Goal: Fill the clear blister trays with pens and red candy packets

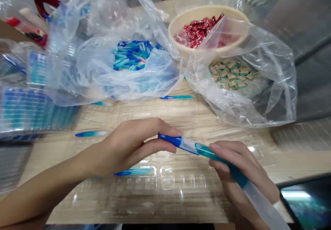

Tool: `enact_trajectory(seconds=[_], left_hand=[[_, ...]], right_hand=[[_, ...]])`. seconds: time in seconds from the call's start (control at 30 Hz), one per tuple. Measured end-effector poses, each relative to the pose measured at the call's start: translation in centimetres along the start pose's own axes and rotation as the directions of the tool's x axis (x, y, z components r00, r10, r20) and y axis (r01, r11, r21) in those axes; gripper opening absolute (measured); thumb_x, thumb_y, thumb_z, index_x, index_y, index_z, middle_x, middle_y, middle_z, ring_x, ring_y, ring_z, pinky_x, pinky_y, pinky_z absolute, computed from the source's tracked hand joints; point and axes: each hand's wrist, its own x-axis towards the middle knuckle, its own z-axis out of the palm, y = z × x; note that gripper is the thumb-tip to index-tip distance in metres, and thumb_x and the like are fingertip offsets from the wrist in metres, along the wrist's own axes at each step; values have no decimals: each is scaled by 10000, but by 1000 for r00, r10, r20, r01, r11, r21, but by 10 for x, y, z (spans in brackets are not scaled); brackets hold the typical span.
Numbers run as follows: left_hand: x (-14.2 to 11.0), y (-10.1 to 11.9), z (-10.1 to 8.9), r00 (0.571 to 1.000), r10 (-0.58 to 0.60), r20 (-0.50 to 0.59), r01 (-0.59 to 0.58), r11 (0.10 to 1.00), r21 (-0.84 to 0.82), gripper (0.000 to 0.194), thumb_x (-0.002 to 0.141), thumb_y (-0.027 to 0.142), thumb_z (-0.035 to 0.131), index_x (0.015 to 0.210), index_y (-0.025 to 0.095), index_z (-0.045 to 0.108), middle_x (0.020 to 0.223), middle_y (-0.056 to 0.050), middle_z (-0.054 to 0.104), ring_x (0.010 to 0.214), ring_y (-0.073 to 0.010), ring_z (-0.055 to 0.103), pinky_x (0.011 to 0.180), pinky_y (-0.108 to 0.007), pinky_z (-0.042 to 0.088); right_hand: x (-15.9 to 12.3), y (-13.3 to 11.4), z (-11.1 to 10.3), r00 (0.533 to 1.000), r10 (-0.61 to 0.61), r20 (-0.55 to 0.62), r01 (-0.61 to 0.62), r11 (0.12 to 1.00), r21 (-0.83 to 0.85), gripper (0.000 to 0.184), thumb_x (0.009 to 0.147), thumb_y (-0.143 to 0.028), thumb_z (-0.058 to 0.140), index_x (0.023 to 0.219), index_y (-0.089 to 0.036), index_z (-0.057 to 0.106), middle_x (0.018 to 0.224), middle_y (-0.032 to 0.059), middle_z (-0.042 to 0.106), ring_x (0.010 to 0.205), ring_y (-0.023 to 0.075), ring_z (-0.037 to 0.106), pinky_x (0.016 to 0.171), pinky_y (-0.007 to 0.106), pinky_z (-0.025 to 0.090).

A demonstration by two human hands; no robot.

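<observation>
Toothbrush (188, 145), blue and teal, bridges both hands. Left hand (124, 150) grips its blue end between thumb and fingertips (165, 128). Right hand (240, 178) has fingers (227, 150) clenched around the teal section, clear plastic sleeve (261, 202) projecting past them. Loose brush (134, 171) lies just below left fingers on clear blister tray (181, 181); bagged brushes (133, 54) sit well beyond.
</observation>
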Motion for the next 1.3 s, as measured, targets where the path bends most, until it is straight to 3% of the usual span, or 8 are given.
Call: enact_trajectory(seconds=[0.13,0.3,0.47,0.57,0.63,1.0,1.17,1.3], left_hand=[[-4,-6,4,999,38,-6,-38,999,-13,239,912,173,565,1132,244,627,933,-35,716,838,-135,683,708,-204,555],[-2,-5,5,995,96,-22,-96,995,-5,243,930,151,513,1108,258,639,915,-32,713,793,-124,679,686,-206,557],[-9,-7,11,998,12,-63,-11,1000,5,194,925,184,535,1074,234,649,924,-40,716,822,-138,688,708,-220,566],[-16,-7,17,981,-120,-153,110,991,-73,146,906,228,585,1035,207,651,852,-23,712,726,-123,682,630,-194,556],[-18,-6,19,971,-187,-151,165,975,-146,131,904,255,595,1002,187,649,771,-6,701,638,-102,665,547,-164,526],[-23,0,21,949,-303,-89,274,929,-248,144,930,243,530,888,165,643,596,28,659,506,-81,616,480,-155,501],[-23,0,23,934,-355,-35,328,893,-309,208,957,238,467,896,159,649,558,24,636,476,-88,594,466,-165,501],[-30,2,19,951,-294,-93,265,934,-241,244,944,259,513,1157,191,612,844,-35,714,694,-122,674,601,-195,553]], right_hand=[[1,0,2,995,88,56,-91,995,42,357,908,-156,580,1219,-328,611,946,10,682,772,150,659,639,263,566],[2,2,4,975,210,79,-218,969,114,270,914,-233,593,1151,-351,648,824,-30,691,551,108,596,559,253,540],[2,4,6,939,323,122,-337,934,121,237,917,-278,594,1131,-362,654,813,-50,695,492,78,554,552,229,524],[4,3,9,962,241,128,-255,961,108,273,905,-235,610,1151,-349,647,841,-34,695,608,105,620,585,229,532],[6,3,12,982,149,115,-162,980,113,304,898,-192,613,1164,-335,642,837,-26,685,661,113,635,574,219,523],[-8,9,13,978,-93,187,93,996,7,497,896,-114,540,1341,-335,517,909,2,689,704,135,657,526,238,513],[-11,6,19,989,-68,128,78,994,-74,414,920,-124,522,1288,-306,569,904,-1,679,692,123,643,593,261,526],[-6,0,22,995,-15,102,20,999,-41,383,892,-112,588,1223,-302,608,935,-6,690,766,119,664,647,230,544]])
